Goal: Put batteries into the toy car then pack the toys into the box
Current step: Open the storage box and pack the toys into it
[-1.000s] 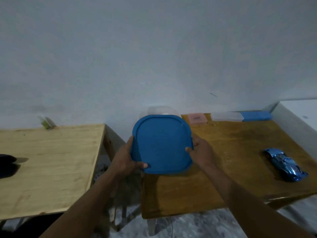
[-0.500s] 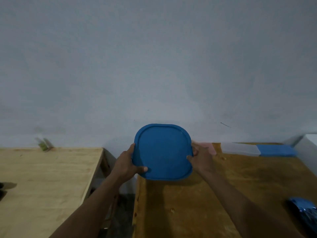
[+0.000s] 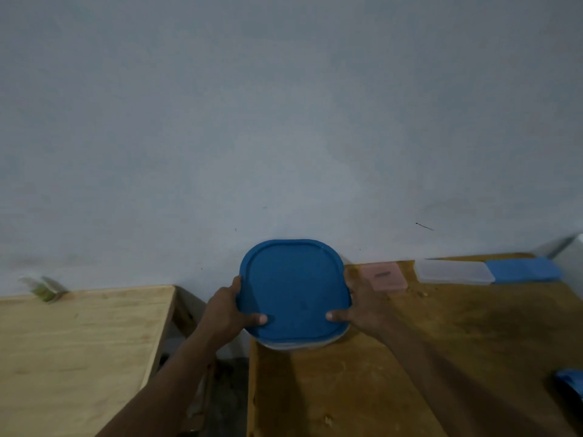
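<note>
A rounded-square box with a blue lid (image 3: 293, 291) rests at the back left corner of the dark wooden table (image 3: 410, 357), against the wall. A pale clear rim of the box shows under the lid's front edge. My left hand (image 3: 230, 307) grips its left side and my right hand (image 3: 362, 307) grips its right side, each thumb lying on the lid. The blue toy car (image 3: 571, 384) is only partly in view at the right edge of the table, well apart from both hands. What is inside the box is hidden.
A pink case (image 3: 383, 275), a clear flat case (image 3: 454, 272) and a blue flat case (image 3: 523, 270) line the wall on the dark table. A lighter wooden table (image 3: 79, 348) stands to the left across a gap, with a small green item (image 3: 42, 288) at its back.
The view has tilted upward, so the toy car slid to the right edge. The lid went from tilted toward me to lying lower on the box, and my thumbs shifted onto it.
</note>
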A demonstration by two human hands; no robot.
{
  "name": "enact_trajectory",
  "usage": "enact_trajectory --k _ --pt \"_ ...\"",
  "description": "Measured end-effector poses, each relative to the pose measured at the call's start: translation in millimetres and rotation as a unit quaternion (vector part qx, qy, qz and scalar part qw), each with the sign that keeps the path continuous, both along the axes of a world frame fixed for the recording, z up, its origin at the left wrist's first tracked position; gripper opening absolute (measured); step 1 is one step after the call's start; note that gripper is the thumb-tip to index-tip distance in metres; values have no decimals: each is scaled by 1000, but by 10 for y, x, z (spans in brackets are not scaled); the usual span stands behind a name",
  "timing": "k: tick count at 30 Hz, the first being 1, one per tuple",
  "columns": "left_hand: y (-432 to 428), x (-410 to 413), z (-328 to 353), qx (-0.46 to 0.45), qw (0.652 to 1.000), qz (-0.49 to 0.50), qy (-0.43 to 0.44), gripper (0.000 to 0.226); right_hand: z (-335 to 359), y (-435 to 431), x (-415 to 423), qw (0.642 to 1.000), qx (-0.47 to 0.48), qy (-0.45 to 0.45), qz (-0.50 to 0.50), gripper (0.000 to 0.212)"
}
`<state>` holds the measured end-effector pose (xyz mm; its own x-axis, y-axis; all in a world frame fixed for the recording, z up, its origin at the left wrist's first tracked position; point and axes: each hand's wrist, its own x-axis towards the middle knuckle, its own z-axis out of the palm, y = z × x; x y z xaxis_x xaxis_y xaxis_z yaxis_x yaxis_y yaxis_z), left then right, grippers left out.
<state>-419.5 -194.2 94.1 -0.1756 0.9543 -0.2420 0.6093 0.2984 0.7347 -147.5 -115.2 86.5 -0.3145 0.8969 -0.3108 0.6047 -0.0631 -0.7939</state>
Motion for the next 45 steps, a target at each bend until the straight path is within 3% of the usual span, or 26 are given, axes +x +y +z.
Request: enact_trajectory --k 3,8,17,26,35,45 --pt "25 -36 -75 -23 999 -19 26 119 -71 38 -1 1000 7 -2 5 90" --pt "81 -72 -152 -26 999 -33 16 109 -427 180 113 999 41 -11 20 98" --pt "62 2 -208 -59 997 -26 35 114 -134 39 13 997 72 -17 5 50" --pt "122 48 -188 -98 993 -20 67 112 -175 -6 -31 995 81 -55 -35 61" --pt "161 166 -144 -110 986 -23 122 102 -198 48 20 997 31 -17 -71 63" --pt "185 99 -120 -144 984 -36 100 105 -216 123 -7 994 -4 17 -104 62"
